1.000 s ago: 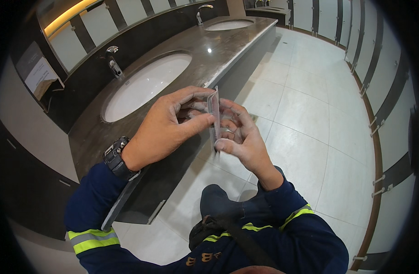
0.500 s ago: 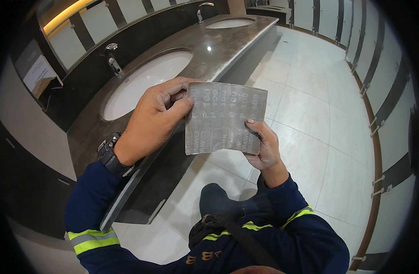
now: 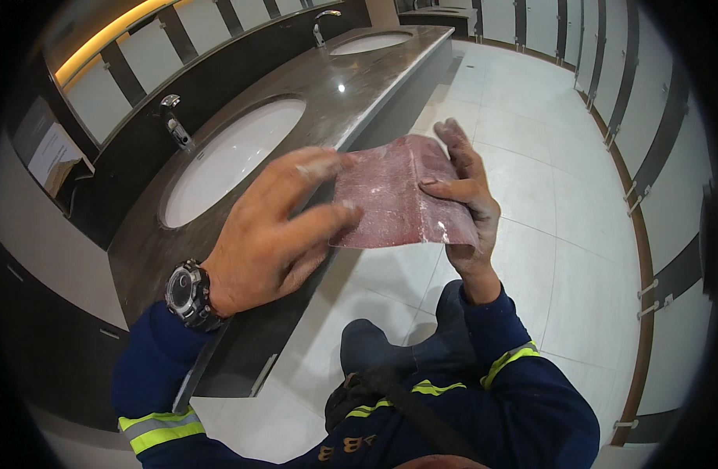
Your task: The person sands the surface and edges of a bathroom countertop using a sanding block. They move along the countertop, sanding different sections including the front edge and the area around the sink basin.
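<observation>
I see the right hand [image 3: 474, 209] pinching sandpaper [image 3: 382, 195]; left hand [image 3: 253, 234] fingers spread, grip unclear; uneven tension could tear it.

The left hand [image 3: 257, 242] touches reddish sandpaper [image 3: 386, 195] the right hand [image 3: 474, 205] grips.

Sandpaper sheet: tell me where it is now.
In the head view, the sandpaper sheet is just right of centre, gripped by the right hand, with the left hand at its left edge.
</observation>
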